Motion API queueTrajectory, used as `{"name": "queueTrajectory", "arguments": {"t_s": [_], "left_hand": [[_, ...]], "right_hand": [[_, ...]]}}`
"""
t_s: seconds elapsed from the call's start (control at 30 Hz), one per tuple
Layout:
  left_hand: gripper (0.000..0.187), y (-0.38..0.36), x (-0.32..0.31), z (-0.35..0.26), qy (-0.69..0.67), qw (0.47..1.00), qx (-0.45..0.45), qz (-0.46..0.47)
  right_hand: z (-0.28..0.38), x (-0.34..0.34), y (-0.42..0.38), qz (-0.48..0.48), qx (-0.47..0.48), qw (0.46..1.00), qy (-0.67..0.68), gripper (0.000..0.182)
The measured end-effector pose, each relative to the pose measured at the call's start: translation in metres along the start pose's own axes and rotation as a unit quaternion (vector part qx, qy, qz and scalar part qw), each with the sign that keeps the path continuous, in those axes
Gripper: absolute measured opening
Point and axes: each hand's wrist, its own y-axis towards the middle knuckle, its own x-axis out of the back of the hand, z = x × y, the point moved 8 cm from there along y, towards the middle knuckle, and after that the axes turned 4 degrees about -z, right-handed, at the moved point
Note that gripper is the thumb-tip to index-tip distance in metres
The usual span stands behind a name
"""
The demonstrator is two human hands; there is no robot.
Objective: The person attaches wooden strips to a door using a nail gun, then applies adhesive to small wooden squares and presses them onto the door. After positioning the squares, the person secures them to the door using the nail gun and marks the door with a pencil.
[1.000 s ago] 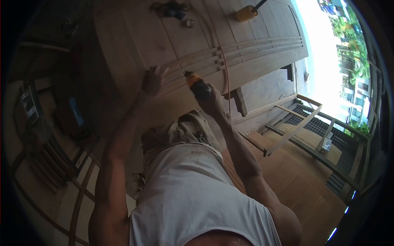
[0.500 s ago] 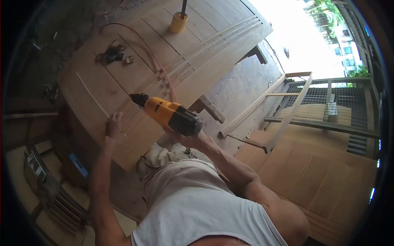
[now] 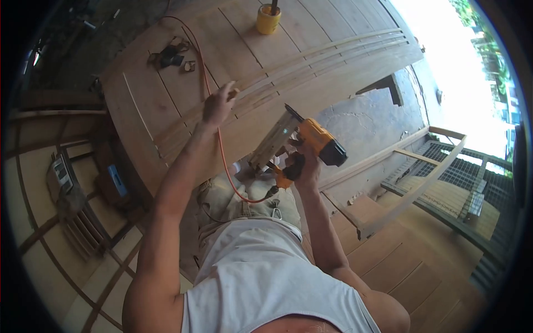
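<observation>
My right hand (image 3: 308,166) is wrapped round the handle of a yellow and black nail gun (image 3: 319,141). The gun is held off the panel's near edge, its long magazine and nose toward the panel. A red air hose (image 3: 223,150) runs from its handle base up across the wooden panel (image 3: 130,105). My left hand (image 3: 218,105) is over the panel beside the hose, fingers bent and somewhat apart, with nothing clearly visible in them. Thin wooden strips (image 3: 311,62) lie in rows along the panel near that hand.
On the panel stand a yellow cup (image 3: 268,20) with a dark stick in it and a small dark object with brown pieces (image 3: 169,55). To the right is a wooden frame (image 3: 444,161) by a wire-mesh rack (image 3: 455,172). Framed panels (image 3: 61,222) lie at left.
My left hand has lifted off the strip at the panel's near left and moved right and farther out. The nail gun has moved right, away from the panel, and turned to show its magazine.
</observation>
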Motion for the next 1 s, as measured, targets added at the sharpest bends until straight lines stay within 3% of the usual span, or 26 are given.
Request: {"name": "queueTrajectory", "arguments": {"t_s": [0.13,0.23,0.33,0.63,0.73,0.93,1.0], "left_hand": [[0.035,0.069,-0.090,0.026,0.067,0.992,-0.097,0.038],[0.025,0.078,-0.099,0.023,0.112,0.986,-0.125,0.022],[0.023,0.065,-0.083,0.024,0.150,0.974,-0.170,-0.017],[0.008,0.025,-0.064,0.048,0.135,0.975,-0.126,-0.127],[0.006,0.034,-0.070,0.038,0.115,0.974,-0.144,-0.131],[0.005,0.049,-0.092,0.025,0.116,0.975,-0.142,-0.127],[0.016,0.040,-0.091,0.028,0.127,0.974,-0.153,-0.112]], "right_hand": [[0.002,0.014,0.008,-0.053,-0.007,0.998,-0.043,0.047],[0.014,0.004,0.000,-0.085,0.019,0.995,-0.040,0.034],[0.013,-0.002,0.001,-0.099,0.013,0.994,-0.042,0.035],[0.008,-0.022,0.031,-0.069,0.007,0.988,-0.137,0.044],[0.003,-0.024,0.042,-0.042,-0.002,0.987,-0.157,0.047],[0.004,-0.036,0.052,-0.037,-0.029,0.984,-0.171,0.036],[0.002,-0.036,0.051,-0.042,-0.041,0.983,-0.171,0.034]]}}
